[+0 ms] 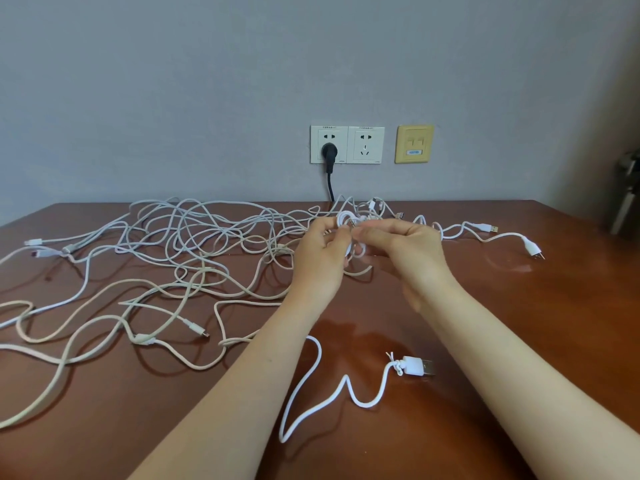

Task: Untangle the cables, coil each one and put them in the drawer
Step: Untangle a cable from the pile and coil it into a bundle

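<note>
Big brown desk [519,323] fills my feed, and most of its left half is buried under a tangle of white and beige cables [194,244]. Closer to me, a loose white USB cable [414,365] snakes across the wood on its own, apart from the mess. Both hands are up over the middle of the desk: the left hand [318,258] and the right hand [405,251] have their fingers [337,233] pinched on a small white cable coil [343,217], lifted just above the right end of the pile.

wooden table [519,323], wall sockets [347,144], black plug [329,152]
</note>
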`<state>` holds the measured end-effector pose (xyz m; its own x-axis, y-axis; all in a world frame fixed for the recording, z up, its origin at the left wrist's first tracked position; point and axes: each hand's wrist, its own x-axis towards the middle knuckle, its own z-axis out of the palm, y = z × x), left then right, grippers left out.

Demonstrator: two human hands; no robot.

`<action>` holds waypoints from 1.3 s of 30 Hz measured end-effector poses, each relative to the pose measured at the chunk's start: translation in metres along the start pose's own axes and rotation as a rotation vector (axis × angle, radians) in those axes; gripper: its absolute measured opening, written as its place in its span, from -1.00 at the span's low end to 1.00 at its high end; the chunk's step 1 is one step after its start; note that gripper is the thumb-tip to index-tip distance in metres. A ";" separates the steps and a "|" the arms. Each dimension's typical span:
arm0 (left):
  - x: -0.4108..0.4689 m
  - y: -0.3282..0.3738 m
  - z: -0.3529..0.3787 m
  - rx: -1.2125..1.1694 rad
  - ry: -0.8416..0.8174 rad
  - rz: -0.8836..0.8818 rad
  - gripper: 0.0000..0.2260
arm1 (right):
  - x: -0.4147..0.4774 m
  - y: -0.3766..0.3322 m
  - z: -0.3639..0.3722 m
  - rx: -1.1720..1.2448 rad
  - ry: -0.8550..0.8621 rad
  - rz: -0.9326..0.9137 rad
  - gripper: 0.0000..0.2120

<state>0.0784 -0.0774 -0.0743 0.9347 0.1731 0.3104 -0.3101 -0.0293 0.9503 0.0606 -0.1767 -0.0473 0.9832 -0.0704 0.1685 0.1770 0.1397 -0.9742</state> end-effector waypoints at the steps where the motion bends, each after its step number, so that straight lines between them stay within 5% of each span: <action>1: 0.000 0.000 0.000 0.008 -0.005 0.001 -0.84 | 0.001 0.000 -0.001 -0.005 -0.008 0.025 -0.90; 13: -0.004 -0.001 -0.006 0.197 -0.181 0.192 -0.78 | 0.006 -0.001 -0.008 0.082 0.028 0.074 -0.89; 19: -0.005 0.003 -0.003 0.017 -0.233 0.130 -0.72 | 0.009 0.008 -0.005 0.067 0.107 -0.020 -0.79; 24: -0.006 0.007 0.000 -0.122 -0.160 0.054 -0.72 | 0.009 0.002 -0.007 0.044 -0.050 -0.015 -0.93; 28: -0.004 0.007 -0.003 -0.203 -0.132 -0.003 -0.74 | 0.006 0.004 -0.004 -0.091 -0.075 -0.068 -0.78; 39: -0.006 0.003 -0.003 0.129 -0.160 0.153 -0.66 | 0.006 0.003 -0.004 0.013 0.077 -0.011 -0.75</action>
<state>0.0713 -0.0753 -0.0736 0.8973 -0.0011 0.4414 -0.4351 -0.1706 0.8841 0.0668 -0.1811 -0.0494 0.9748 -0.1480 0.1671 0.1893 0.1509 -0.9703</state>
